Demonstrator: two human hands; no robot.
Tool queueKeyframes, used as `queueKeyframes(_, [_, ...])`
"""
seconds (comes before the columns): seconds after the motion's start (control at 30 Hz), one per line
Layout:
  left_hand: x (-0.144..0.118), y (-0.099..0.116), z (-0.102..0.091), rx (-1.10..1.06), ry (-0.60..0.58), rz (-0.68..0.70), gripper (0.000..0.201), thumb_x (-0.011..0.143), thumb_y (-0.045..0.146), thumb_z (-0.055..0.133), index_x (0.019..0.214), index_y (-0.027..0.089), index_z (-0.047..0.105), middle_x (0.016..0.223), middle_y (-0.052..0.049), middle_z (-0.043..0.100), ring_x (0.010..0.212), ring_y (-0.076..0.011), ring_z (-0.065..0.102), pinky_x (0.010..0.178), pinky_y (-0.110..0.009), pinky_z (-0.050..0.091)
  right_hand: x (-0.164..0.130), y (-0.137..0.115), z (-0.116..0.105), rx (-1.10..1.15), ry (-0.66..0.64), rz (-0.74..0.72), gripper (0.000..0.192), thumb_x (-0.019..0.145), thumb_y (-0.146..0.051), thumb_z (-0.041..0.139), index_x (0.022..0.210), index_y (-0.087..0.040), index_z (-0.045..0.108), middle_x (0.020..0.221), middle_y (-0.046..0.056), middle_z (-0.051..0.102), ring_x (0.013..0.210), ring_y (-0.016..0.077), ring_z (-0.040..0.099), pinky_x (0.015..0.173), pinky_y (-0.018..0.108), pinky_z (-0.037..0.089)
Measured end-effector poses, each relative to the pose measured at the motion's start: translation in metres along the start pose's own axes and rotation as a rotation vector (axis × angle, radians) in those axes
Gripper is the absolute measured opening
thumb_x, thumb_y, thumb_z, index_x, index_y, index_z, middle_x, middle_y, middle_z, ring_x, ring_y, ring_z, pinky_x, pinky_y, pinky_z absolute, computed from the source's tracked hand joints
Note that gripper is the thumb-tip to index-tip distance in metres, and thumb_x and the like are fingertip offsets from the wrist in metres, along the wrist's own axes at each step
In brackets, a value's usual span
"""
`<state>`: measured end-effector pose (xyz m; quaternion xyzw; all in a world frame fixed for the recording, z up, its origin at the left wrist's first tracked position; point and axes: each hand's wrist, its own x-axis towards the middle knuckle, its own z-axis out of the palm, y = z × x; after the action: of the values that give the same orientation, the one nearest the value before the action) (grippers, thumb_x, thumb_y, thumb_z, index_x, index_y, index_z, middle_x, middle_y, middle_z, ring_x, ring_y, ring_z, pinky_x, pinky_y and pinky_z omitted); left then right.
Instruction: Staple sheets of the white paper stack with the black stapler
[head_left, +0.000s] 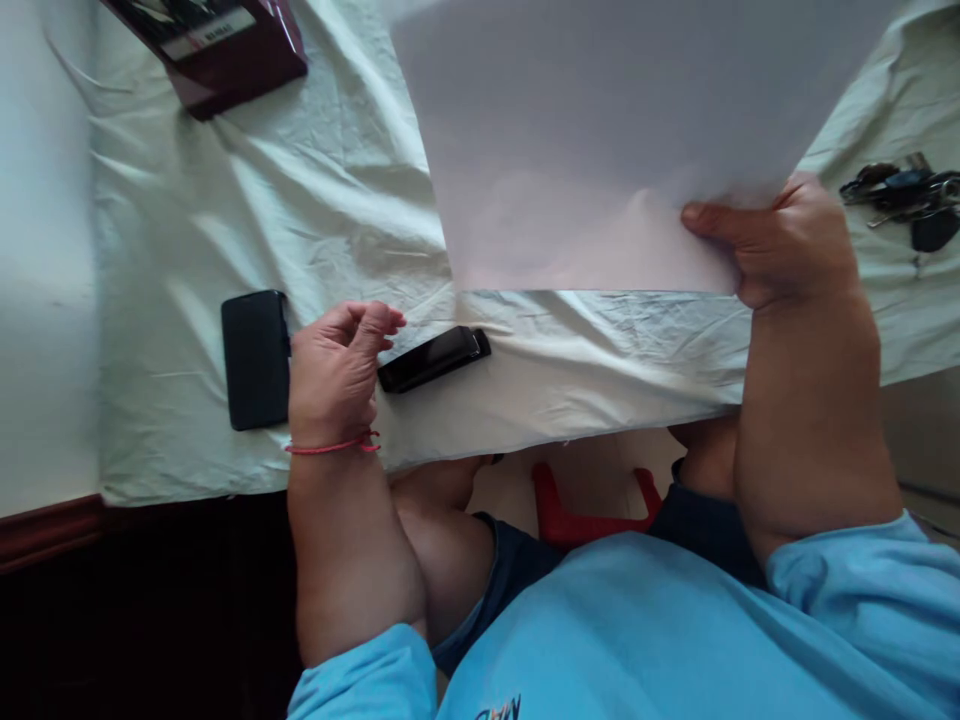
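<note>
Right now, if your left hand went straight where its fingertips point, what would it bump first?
Probably the white paper, near its lower left corner. The long black object lies close beside that line. Depth is unclear, so the left hand might slip underneath.

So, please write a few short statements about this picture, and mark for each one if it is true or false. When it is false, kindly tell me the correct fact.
1. The right hand holds the paper. True.
2. The left hand grips the paper too. False: the left hand is beside the black stapler, away from the paper.
3. The keys lie at the right side of the picture. True.
4. The bracelet is blue. False: the bracelet is red.
5. The box is at the upper left of the picture. True.
</note>
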<state>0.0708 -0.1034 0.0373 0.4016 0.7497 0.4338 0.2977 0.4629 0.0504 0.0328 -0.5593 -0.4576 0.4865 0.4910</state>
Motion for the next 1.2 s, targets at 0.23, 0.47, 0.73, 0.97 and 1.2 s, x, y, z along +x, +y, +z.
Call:
queueKeyframes(0.23, [0.009, 0.001, 0.006, -0.191, -0.061, 0.012, 0.062, 0.082, 0.084, 0.09, 0.118, 0.034, 0.08, 0.129, -0.007, 0.084, 0.129, -0.0303, 0.077, 0.094, -0.041, 0.06, -0.005, 0.0, 0.011, 0.093, -0.041, -0.107, 0.069, 0.043, -0.056, 0.118, 0.093, -0.025, 0.082, 0.112, -0.001, 0.088, 0.125, 0.0271, 0.083, 0.123, 0.049, 0.064])
queueKeyframes(0.47, [0.023, 0.014, 0.016, -0.225, -0.108, -0.007, 0.073, 0.08, 0.098, 0.081, 0.092, 0.027, 0.071, 0.083, -0.001, 0.06, 0.085, -0.0199, 0.068, 0.064, -0.034, 0.045, -0.016, -0.004, 0.017, 0.116, -0.139, -0.1, 0.053, 0.057, -0.039, 0.111, 0.098, -0.02, 0.084, 0.113, 0.002, 0.086, 0.123, 0.0239, 0.081, 0.119, 0.044, 0.066])
queueKeyframes(0.73, [0.01, 0.03, 0.034, -0.024, -0.309, -0.029, 0.051, 0.076, 0.07, 0.09, 0.073, 0.026, 0.066, 0.063, 0.001, 0.047, 0.059, -0.0144, 0.032, 0.055, -0.034, 0.025, -0.017, -0.01, 0.027, 0.023, -0.062, 0.078, 0.023, 0.075, -0.018, 0.093, 0.095, -0.019, 0.083, 0.106, 0.003, 0.087, 0.097, 0.0196, 0.082, 0.099, 0.039, 0.074])
queueKeyframes(0.97, [0.009, 0.018, 0.033, -0.134, -0.28, -0.109, 0.057, 0.083, 0.071, 0.095, 0.074, 0.024, 0.064, 0.065, 0.0, 0.057, 0.057, -0.0132, 0.045, 0.05, -0.028, 0.035, -0.016, -0.017, 0.036, -0.049, -0.102, 0.108, 0.011, 0.09, -0.008, 0.088, 0.096, -0.016, 0.084, 0.095, -0.001, 0.084, 0.081, 0.0111, 0.078, 0.084, 0.029, 0.07])
queueKeyframes(1.2, [0.014, 0.011, 0.023, -0.349, -0.191, -0.229, 0.028, 0.074, 0.023, 0.1, 0.078, 0.02, 0.072, 0.063, 0.002, 0.068, 0.047, -0.0061, 0.043, 0.042, -0.016, 0.03, -0.019, -0.025, 0.044, -0.005, -0.081, 0.086, 0.007, 0.094, -0.007, 0.089, 0.095, -0.013, 0.086, 0.093, 0.002, 0.085, 0.072, 0.0075, 0.073, 0.068, 0.021, 0.063])
